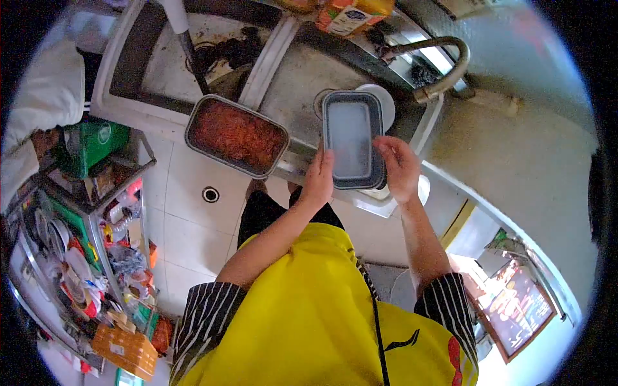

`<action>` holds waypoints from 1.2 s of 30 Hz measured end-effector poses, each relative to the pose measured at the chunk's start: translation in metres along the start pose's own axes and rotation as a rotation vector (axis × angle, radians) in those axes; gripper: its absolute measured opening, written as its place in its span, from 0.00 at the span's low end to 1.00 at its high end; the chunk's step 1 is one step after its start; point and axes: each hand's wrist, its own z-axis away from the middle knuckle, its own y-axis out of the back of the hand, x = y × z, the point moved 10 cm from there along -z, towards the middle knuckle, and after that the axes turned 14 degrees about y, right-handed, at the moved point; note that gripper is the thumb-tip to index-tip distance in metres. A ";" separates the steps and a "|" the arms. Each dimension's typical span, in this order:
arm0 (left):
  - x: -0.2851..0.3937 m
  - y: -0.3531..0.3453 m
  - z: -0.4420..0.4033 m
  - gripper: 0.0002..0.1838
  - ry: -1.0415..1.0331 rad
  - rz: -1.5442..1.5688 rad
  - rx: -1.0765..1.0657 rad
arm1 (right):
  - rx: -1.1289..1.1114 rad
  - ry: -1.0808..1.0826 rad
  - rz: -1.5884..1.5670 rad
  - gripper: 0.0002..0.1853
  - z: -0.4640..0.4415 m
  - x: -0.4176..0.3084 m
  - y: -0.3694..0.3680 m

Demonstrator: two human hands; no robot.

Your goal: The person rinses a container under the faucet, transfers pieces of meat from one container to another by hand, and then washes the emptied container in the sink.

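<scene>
A deep rectangular container point(353, 177) with dark grey walls and a pale, cloudy middle is held over the front of the right sink basin. My left hand point(318, 175) lies along its left wall, near the lower corner. My right hand point(400, 167) grips the right wall, thumb and fingers bent at the rim. I cannot tell whether the pale surface is a lid, liquid or the bottom. To the left, a metal pan point(237, 135) of reddish-brown food sits at the sink's front edge, apart from both hands. Partly hidden behind the container is a white round dish point(385, 106).
A metal double sink point(264, 64) spans the top, with a curved faucet point(460, 61) at right. Dark items lie in its left basin. A cluttered rack point(96, 219) and another person's pale sleeve point(55, 83) are at left. The tiled floor has a round drain point(210, 194).
</scene>
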 end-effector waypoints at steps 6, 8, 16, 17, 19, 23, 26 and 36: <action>0.016 0.009 0.011 0.33 0.008 -0.191 0.013 | 0.207 0.174 0.042 0.07 0.009 -0.026 0.020; 0.020 0.007 0.009 0.33 -0.070 -0.109 0.015 | 0.156 0.075 0.048 0.16 0.010 -0.018 0.020; -0.014 -0.051 -0.001 0.30 0.479 0.809 -0.437 | -0.192 -0.166 0.244 0.28 -0.018 -0.038 -0.012; -0.009 -0.056 -0.002 0.30 0.460 0.844 -0.447 | -0.178 -0.076 0.408 0.28 -0.026 -0.067 -0.009; -0.001 -0.065 0.008 0.31 0.432 0.916 -0.470 | -0.192 -0.008 0.588 0.27 -0.026 -0.100 -0.012; -0.019 -0.054 0.015 0.32 0.520 0.573 -0.270 | -0.255 -0.122 0.136 0.28 0.006 0.051 -0.004; -0.020 -0.021 0.007 0.34 0.236 0.073 -0.060 | -0.137 -0.392 -0.057 0.28 0.027 0.047 0.017; 0.095 0.154 0.142 0.30 -0.191 0.100 0.507 | -0.586 0.117 -0.181 0.31 -0.036 0.016 -0.201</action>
